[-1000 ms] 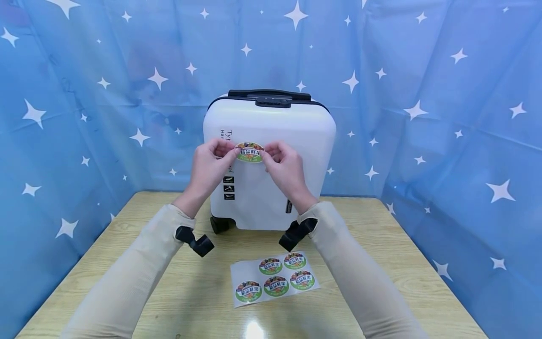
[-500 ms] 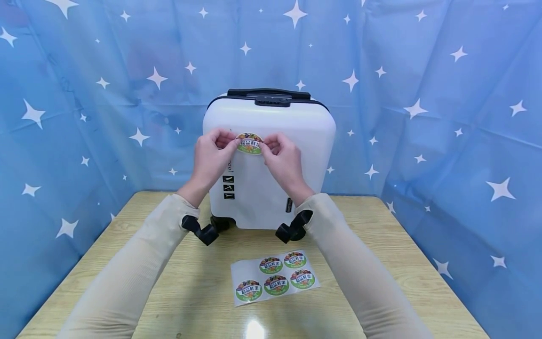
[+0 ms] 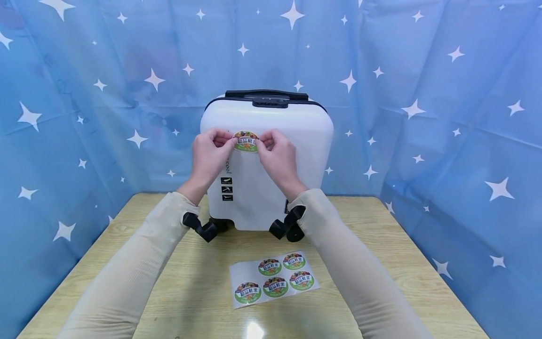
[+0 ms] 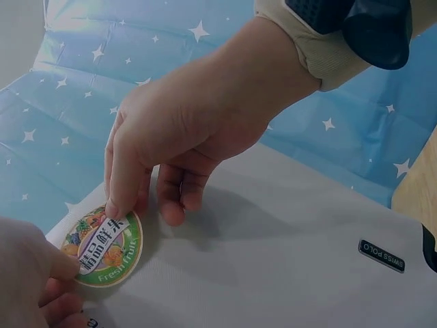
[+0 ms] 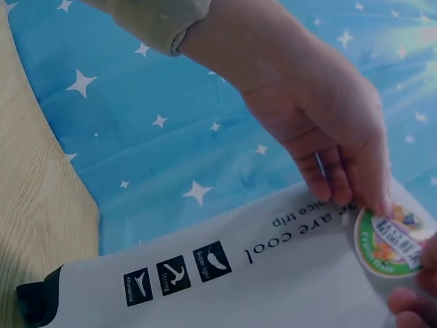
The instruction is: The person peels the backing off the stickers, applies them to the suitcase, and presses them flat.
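Observation:
A round fruit sticker (image 3: 245, 141), green below with coloured fruit above, is held upright before the upper front of a white suitcase (image 3: 262, 188). My left hand (image 3: 210, 153) pinches its left edge between thumb and fingers; my right hand (image 3: 277, 155) pinches the right edge. In the left wrist view my right hand (image 4: 198, 116) reaches in from the top, with the sticker (image 4: 106, 246) between both hands. In the right wrist view the sticker (image 5: 389, 239) lies close over the suitcase front beside its printed words. Whether its back touches the suitcase is hard to tell.
A backing sheet (image 3: 243, 270) with several more fruit stickers lies on the wooden table (image 3: 186, 292), in front of the suitcase. A black handle (image 3: 267, 94) tops the suitcase. Blue star-patterned curtain (image 3: 415, 70) surrounds the table at the back and sides.
Both hands have raised the sticker slightly on the suitcase front, then shifted it a little left. The sheet of stickers stays in place.

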Demonstrator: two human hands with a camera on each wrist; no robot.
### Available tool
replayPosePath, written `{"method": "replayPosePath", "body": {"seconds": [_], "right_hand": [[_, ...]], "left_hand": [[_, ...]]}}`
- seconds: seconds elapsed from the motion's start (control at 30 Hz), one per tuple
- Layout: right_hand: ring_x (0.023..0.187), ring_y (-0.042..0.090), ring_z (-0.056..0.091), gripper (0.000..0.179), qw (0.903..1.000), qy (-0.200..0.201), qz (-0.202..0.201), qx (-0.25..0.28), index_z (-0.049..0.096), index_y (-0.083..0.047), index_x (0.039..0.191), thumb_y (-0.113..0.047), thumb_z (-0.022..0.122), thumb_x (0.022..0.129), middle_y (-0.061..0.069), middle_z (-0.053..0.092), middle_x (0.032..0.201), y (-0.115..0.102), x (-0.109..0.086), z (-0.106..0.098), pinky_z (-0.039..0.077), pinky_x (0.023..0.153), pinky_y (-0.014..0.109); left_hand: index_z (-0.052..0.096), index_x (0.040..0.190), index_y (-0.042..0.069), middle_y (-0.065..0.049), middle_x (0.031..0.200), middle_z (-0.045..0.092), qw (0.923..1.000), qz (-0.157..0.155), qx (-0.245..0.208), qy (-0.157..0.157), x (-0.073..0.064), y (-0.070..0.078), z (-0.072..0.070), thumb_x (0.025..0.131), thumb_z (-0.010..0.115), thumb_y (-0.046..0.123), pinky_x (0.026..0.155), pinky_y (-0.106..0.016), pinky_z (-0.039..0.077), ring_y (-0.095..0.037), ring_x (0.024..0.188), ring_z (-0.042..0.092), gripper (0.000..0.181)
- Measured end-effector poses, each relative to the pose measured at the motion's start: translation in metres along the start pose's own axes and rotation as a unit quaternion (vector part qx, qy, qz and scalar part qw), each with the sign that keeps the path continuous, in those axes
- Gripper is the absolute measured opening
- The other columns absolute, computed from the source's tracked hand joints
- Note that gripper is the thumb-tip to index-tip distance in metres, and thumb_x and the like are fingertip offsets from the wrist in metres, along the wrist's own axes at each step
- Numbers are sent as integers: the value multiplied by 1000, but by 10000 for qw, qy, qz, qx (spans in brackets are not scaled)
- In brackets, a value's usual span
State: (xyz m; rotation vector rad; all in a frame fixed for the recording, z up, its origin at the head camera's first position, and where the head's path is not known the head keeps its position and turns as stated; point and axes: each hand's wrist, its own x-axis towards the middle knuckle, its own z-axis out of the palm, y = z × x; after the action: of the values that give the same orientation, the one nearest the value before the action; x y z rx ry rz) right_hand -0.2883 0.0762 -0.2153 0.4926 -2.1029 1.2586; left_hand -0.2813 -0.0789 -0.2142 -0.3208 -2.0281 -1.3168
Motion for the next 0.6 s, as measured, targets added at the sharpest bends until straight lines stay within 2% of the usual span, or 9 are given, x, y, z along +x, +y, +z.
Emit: {"method": "replayPosePath", "body": {"seconds": [0.13,0.37,0.6], "right_hand": [[71,13,54,8,9998,39,-18,-217,61,-3,88,-11,62,88,5,61,80,0,2,2,46,61,22],[71,13,54,8,9991,110,-64,-395,61,-4,89,-11,62,88,5,61,80,0,3,4,47,63,23],[70,13,55,7,9976,135,21,-674,61,-4,88,-11,62,88,4,61,79,-4,4,6,47,62,22]], "left_hand": [[68,89,0,-11,83,66,9999,-36,100,44,1,1,1,84,70,16,62,-22,47,-17,73,60,16],[68,88,0,-11,83,67,9996,-200,210,56,3,5,2,84,70,15,62,-24,49,-17,73,61,16],[67,86,0,-11,80,66,9990,-140,399,170,4,5,5,84,68,13,59,-22,47,-17,70,60,14]]}}
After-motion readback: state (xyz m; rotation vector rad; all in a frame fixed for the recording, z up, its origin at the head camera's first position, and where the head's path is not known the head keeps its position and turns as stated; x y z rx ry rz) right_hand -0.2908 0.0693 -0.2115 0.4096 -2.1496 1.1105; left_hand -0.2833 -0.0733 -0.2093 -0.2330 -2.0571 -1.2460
